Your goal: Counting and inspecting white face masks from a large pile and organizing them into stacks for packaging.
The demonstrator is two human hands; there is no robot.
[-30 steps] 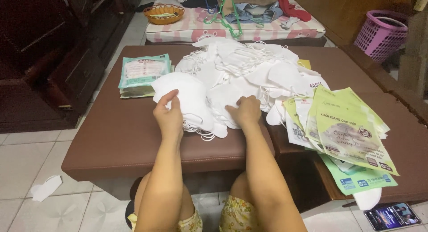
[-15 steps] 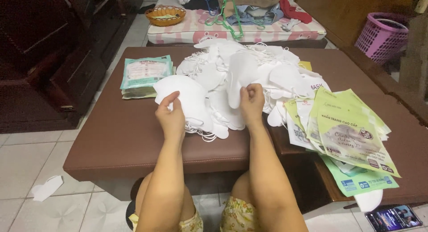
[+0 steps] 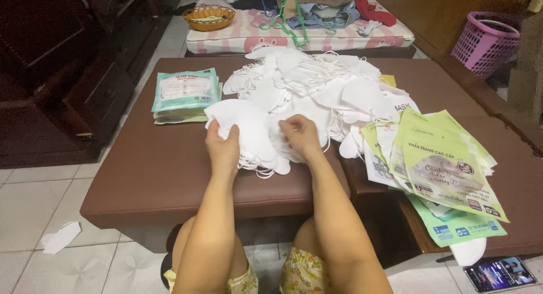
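Observation:
A small stack of white face masks (image 3: pixel 249 133) lies at the near edge of a brown padded bench (image 3: pixel 164 175). My left hand (image 3: pixel 223 147) grips the stack's left side. My right hand (image 3: pixel 301 137) rests on its right side, fingers curled on the top mask. Behind the stack spreads a big loose heap of white masks (image 3: pixel 317 85) with ear loops showing.
A sealed green pack of masks (image 3: pixel 184 95) lies at the bench's left. Several green printed empty bags (image 3: pixel 447 169) fan out at right. A stray mask (image 3: pixel 59 237) and a phone (image 3: pixel 500 273) lie on the tiled floor. A pink basket (image 3: pixel 486 39) stands far right.
My right hand lifted a mask from the heap, then came back down onto the stack beside my left hand. My left hand stayed on the stack.

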